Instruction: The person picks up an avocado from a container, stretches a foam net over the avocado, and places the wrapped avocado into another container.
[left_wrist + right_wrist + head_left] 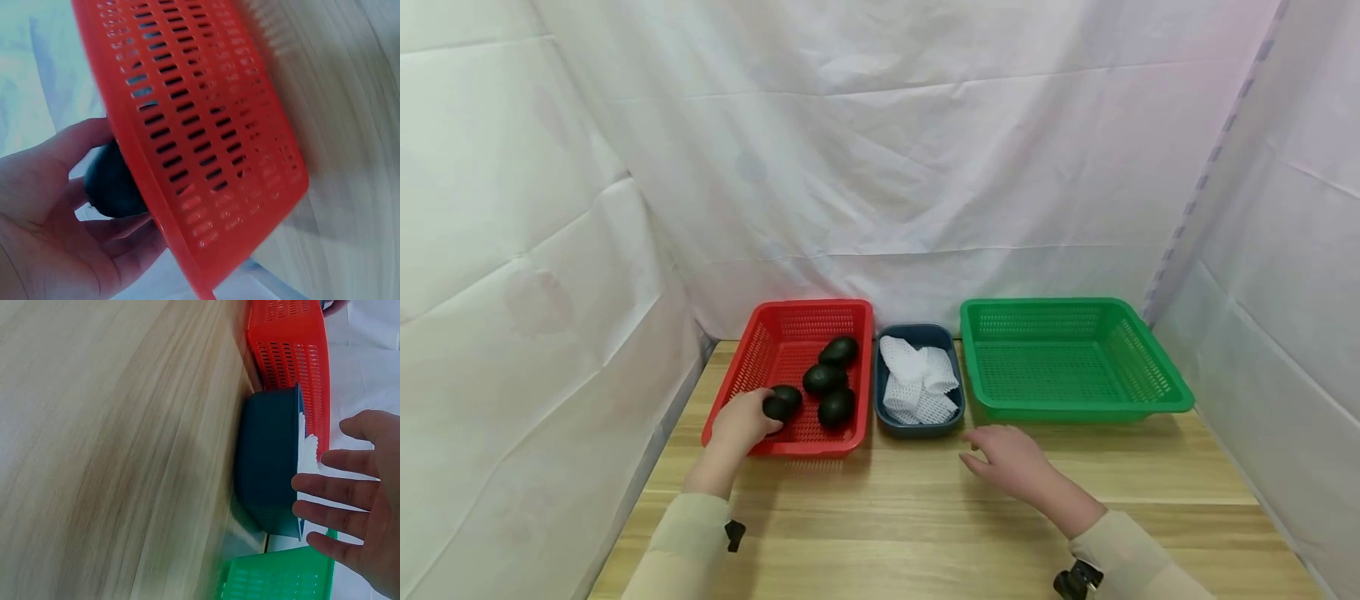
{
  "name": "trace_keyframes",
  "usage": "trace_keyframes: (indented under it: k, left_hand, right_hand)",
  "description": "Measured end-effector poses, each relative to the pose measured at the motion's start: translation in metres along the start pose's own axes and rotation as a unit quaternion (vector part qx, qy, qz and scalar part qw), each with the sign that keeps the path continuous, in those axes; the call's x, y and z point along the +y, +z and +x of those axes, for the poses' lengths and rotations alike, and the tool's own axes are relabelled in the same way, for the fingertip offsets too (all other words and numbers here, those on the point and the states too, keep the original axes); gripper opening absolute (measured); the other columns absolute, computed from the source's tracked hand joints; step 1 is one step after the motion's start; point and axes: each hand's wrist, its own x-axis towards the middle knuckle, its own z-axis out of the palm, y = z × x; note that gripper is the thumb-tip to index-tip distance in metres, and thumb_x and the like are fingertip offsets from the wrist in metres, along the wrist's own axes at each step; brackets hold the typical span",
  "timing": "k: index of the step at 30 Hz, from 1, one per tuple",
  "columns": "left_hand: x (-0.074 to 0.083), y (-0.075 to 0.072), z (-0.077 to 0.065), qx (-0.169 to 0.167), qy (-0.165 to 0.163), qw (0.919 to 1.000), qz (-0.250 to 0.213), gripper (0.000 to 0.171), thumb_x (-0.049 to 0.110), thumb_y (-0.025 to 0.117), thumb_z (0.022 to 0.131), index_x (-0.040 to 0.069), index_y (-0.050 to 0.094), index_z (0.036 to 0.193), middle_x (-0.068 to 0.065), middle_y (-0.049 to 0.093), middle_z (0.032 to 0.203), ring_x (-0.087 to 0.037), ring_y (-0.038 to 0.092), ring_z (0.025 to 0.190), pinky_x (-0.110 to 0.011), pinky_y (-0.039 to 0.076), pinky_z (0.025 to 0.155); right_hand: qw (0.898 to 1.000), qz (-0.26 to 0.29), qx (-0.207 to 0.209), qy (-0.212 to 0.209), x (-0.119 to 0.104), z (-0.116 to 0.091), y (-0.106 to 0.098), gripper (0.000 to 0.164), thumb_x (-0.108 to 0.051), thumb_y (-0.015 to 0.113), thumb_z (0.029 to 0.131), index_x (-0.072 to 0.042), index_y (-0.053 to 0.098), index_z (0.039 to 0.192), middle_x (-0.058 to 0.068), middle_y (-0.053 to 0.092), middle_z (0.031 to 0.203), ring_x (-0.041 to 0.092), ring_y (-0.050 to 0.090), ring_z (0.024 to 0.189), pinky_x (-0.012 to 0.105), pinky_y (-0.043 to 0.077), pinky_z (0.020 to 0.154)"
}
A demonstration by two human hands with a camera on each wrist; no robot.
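Note:
My left hand [743, 423] reaches over the near left corner of the red basket [827, 448], thumb and fingers round a dark avocado [114, 181]. Another avocado [788, 395] lies just beyond the held one, partly overlapped by it. To their right, inside the same basket, sit three more dark avocados [824, 379]. My right hand [1011, 460] hovers in front of the gap between the dark blue bin [917, 431] and the green basket [1078, 408], holding nothing. In the right wrist view its fingers [337, 489] are spread and nearly straight.
White foam net sleeves [906, 371] fill the blue bin, which stands between the two baskets. The green basket at the right shows only its bare slotted floor. White cloth [880, 167] hangs behind and at both sides of the wooden table [880, 525].

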Motion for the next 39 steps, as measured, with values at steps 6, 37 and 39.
trace_keyframes:
  k: [6,37,39]
  left_hand:
    - [0.011,0.003,-0.004,0.025,-0.007,0.9971,-0.071,0.057,0.020,0.076,0.082,0.003,0.056,0.132,-0.028,0.052,0.126,-0.043,0.049,0.117,-0.059,0.041,0.096]
    - [0.100,0.024,-0.038,0.046,0.096,0.9613,-0.254,0.064,0.016,0.083,0.076,0.014,0.051,0.132,-0.008,0.054,0.129,-0.028,0.051,0.118,-0.054,0.044,0.096]
    - [0.105,0.027,-0.039,0.048,0.097,0.9590,-0.262,0.066,0.014,0.084,0.075,0.012,0.048,0.131,-0.009,0.055,0.127,-0.027,0.052,0.116,-0.052,0.044,0.097]
  right_hand:
    - [1.000,0.020,-0.003,0.021,-0.005,0.007,0.000,0.026,-0.027,0.066,0.092,-0.007,0.070,0.109,0.003,0.069,0.093,0.021,0.064,0.087,0.044,0.051,0.078]
    - [0.998,0.039,0.045,-0.019,-0.034,0.020,-0.009,0.025,-0.026,0.067,0.092,-0.010,0.070,0.111,0.002,0.070,0.106,0.022,0.065,0.098,0.041,0.052,0.085]
    - [0.997,0.045,0.057,-0.017,-0.036,0.020,-0.011,0.024,-0.026,0.068,0.091,-0.011,0.070,0.110,0.001,0.070,0.105,0.020,0.065,0.097,0.040,0.052,0.084]
